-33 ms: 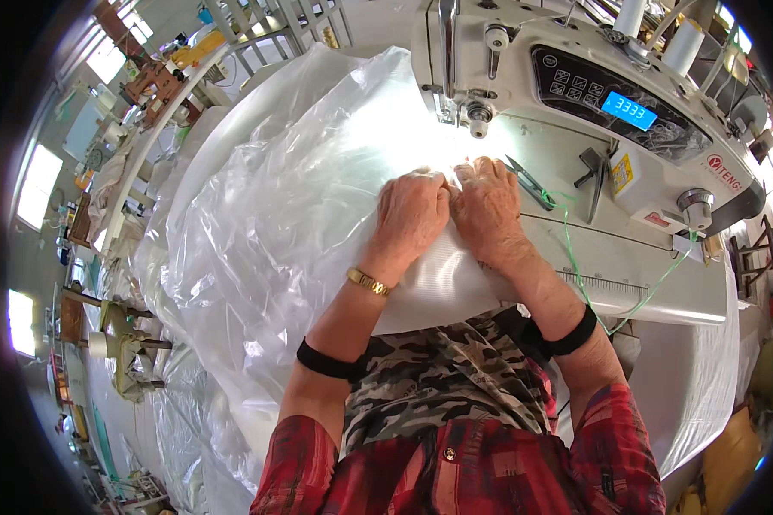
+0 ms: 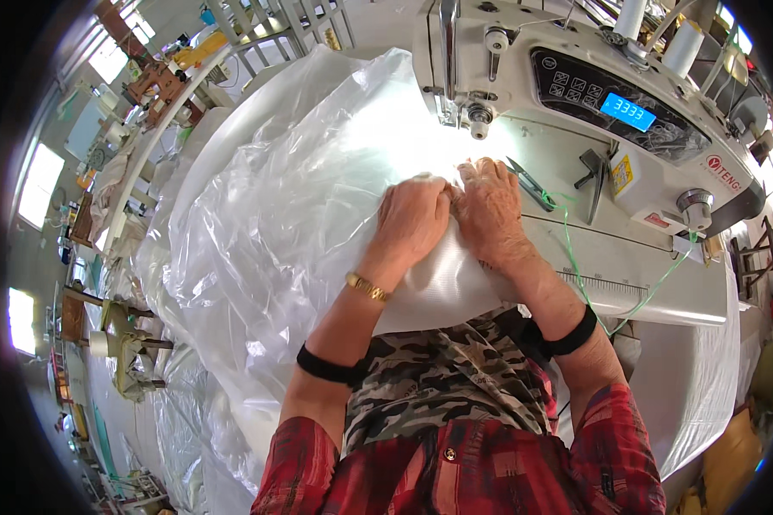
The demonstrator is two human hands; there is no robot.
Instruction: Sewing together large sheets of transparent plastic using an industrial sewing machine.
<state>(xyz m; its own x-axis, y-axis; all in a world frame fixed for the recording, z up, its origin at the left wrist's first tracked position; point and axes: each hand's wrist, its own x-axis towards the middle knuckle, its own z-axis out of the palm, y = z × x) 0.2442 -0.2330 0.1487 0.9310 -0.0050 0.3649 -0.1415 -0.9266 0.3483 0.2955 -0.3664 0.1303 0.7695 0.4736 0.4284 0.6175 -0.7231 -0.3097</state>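
Now I am pressing both hands side by side, palms down and fingers bent, on the white woven fabric under the clear plastic sheet. My left hand and right hand are touching, gripping nothing I can see. The needle is lying straight ahead, nearer my right hand, fabric running toward it.

Ahead of your hands, the white sewing machine head blocks the way. Small snips lie just right. Leftward, only the billowing clear plastic sheet fills the table.
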